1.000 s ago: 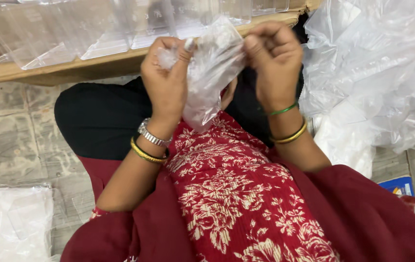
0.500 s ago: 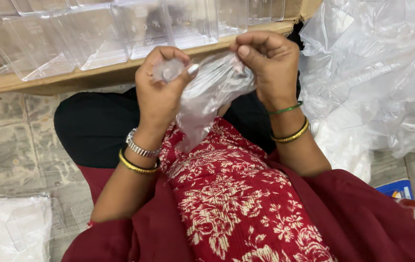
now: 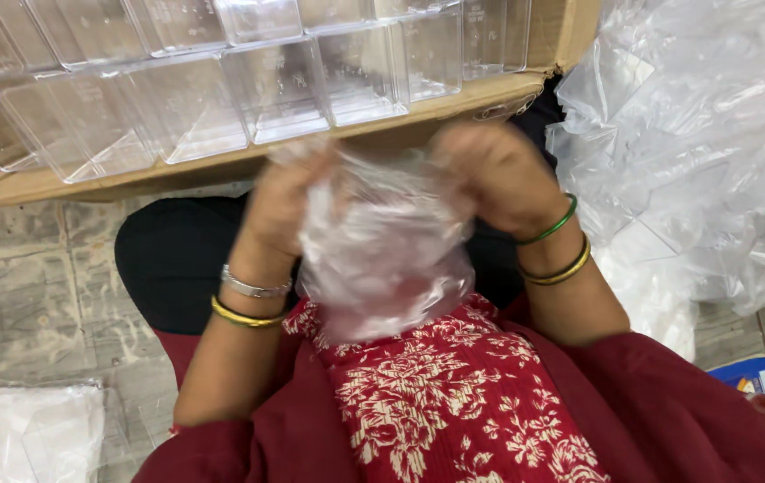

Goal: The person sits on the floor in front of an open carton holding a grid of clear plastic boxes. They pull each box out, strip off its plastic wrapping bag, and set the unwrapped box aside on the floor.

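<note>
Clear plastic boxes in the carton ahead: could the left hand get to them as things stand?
Probably not at once: the left hand grips the clear plastic bag together with the right hand. The clear boxes lie just beyond, nothing between.

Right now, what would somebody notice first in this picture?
Probably the crinkly clear plastic bag in the middle, held up by the left hand and right hand. Behind them sits a cardboard tray of clear plastic boxes, and a heap of plastic bags fills the right.
</note>
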